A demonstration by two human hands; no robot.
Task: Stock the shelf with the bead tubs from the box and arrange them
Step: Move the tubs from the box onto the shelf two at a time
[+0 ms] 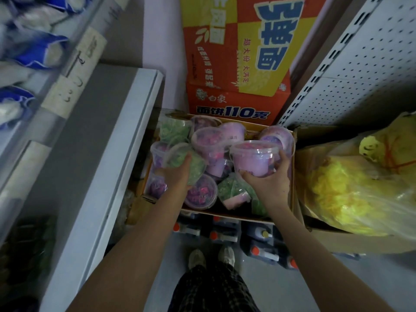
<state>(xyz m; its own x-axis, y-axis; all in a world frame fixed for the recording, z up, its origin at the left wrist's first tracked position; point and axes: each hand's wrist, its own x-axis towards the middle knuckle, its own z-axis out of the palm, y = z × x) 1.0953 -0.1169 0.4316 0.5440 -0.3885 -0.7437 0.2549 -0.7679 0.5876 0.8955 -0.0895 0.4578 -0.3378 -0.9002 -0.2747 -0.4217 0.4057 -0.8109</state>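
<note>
An open cardboard box (227, 213) on the floor ahead of me holds several clear lidded bead tubs, pink, purple and green, lying jumbled. My left hand (177, 174) grips a green bead tub (183, 159) at the box's left side. My right hand (270, 179) holds a pink bead tub (253, 158) upright, slightly above the pile at the right. An empty grey shelf (90, 158) with a white front edge runs along my left.
An orange and yellow noodle carton (238, 59) stands behind the box. A yellow plastic bag (360, 176) fills another carton at the right, below a white pegboard panel (364, 70). Dark jugs with orange caps (258, 244) sit under the box. Blue packets (33, 52) fill the upper left shelf.
</note>
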